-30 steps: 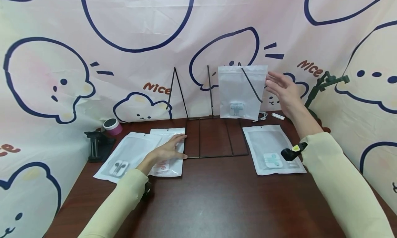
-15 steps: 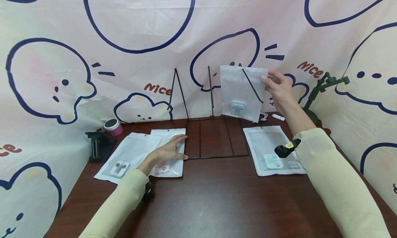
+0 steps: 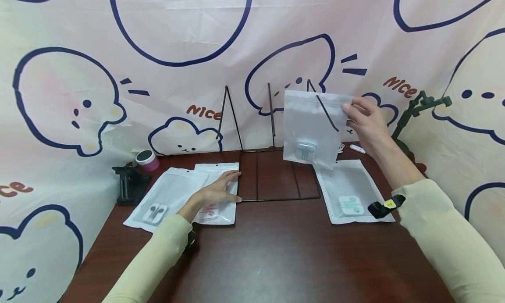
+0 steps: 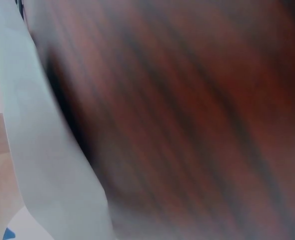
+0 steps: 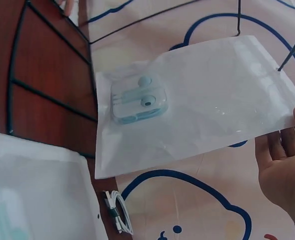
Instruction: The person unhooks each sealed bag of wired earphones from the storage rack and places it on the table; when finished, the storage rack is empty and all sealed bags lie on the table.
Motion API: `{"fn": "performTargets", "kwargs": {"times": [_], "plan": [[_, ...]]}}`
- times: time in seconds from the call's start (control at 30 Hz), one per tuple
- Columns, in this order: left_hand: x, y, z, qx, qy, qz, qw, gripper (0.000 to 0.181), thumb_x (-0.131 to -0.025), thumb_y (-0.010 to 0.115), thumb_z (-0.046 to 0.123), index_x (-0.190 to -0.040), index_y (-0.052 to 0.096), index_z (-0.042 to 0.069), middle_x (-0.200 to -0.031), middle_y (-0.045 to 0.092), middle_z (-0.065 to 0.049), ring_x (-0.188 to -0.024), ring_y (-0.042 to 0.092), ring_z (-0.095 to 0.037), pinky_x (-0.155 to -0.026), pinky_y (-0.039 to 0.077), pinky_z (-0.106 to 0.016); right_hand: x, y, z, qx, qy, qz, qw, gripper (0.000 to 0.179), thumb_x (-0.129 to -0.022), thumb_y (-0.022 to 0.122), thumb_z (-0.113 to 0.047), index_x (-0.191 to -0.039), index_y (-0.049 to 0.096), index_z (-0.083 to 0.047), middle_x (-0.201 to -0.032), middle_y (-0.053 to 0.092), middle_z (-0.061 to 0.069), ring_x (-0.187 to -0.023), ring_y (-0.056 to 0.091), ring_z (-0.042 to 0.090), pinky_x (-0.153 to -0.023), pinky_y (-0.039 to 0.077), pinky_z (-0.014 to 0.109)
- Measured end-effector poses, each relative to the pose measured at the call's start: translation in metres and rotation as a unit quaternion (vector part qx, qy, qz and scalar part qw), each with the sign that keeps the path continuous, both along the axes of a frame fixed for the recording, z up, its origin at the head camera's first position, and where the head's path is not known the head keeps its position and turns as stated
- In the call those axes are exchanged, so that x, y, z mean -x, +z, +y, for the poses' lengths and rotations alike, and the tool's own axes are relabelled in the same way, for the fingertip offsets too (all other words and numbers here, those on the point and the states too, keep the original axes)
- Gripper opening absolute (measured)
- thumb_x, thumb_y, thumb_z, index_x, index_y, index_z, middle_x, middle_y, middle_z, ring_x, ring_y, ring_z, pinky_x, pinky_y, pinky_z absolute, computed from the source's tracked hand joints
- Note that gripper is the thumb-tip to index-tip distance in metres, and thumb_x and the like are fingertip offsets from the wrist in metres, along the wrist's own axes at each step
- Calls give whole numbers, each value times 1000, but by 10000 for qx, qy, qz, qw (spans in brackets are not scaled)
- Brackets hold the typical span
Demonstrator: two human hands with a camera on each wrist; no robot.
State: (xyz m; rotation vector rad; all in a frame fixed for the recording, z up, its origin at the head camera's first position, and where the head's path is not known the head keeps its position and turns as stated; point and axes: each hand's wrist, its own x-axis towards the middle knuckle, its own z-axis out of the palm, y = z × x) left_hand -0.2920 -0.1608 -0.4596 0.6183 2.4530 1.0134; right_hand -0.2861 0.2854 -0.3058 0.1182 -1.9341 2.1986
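My right hand [image 3: 368,125] pinches the upper right edge of a white zip-lock bag [image 3: 301,127] between thumb and fingers. The bag is threaded on the sloping arm [image 3: 327,114] of a black wire display rack [image 3: 280,200], tilted a little. Inside it shows a clear case of earphones [image 5: 139,100], seen best in the right wrist view. My left hand [image 3: 215,191] lies with fingers extended over a second white bag [image 3: 225,217], its fingertips right at the left side of the rack's base. In the left wrist view a pale bag edge [image 4: 52,150] covers part of that hand.
Another earphone bag [image 3: 169,184] overlaps at left, beside a black stand [image 3: 128,184] and a pink-and-white jar [image 3: 147,160]. At right lie a further bag [image 3: 351,180], a white cable [image 5: 118,215] and a small white stick [image 3: 357,148]. A green folding stand [image 3: 410,114] rises behind.
My right hand has closed on the bag's upper right edge and drawn the bag lower and forward along the rack's arm. My left hand has stayed in place.
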Motion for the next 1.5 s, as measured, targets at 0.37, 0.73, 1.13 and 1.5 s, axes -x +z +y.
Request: {"fn": "performTargets", "kwargs": {"times": [0.37, 0.73, 1.13, 1.5], "plan": [[-1, 1, 2, -41, 66, -18, 10000, 98, -87, 83, 22, -166, 25, 12, -171, 16, -13, -157, 15, -39, -124, 16, -64, -35, -4, 10, -25, 275, 218, 9994, 32, -98, 74, -17, -129, 71, -12, -124, 67, 1, -108, 65, 17, -87, 58, 20], [1, -2, 2, 39, 87, -95, 9999, 98, -88, 83, 24, -166, 25, 15, -172, 14, -11, -157, 13, -38, -123, 17, -65, -67, -8, 15, 285, 473, 270, 9981, 25, -100, 68, -6, -124, 74, -10, -118, 69, 1, -98, 66, 15, -85, 57, 23], [1, -3, 2, 2, 60, -38, 10000, 97, -87, 83, 23, -165, 26, 12, -170, 16, -14, -157, 15, -40, -123, 18, -66, -94, 0, 16, 613, 488, 314, 9964, 21, -101, 65, -2, -116, 77, -9, -112, 70, 0, -93, 65, 14, -78, 55, 25], [1, -3, 3, -6, 84, -46, 10000, 98, -87, 83, 23, -165, 26, 12, -171, 16, -15, -157, 14, -40, -123, 17, -66, -114, 3, 24, 588, 473, 427, 9962, 25, -102, 62, -2, -123, 75, -8, -118, 68, 1, -102, 63, 16, -81, 55, 26]]}}
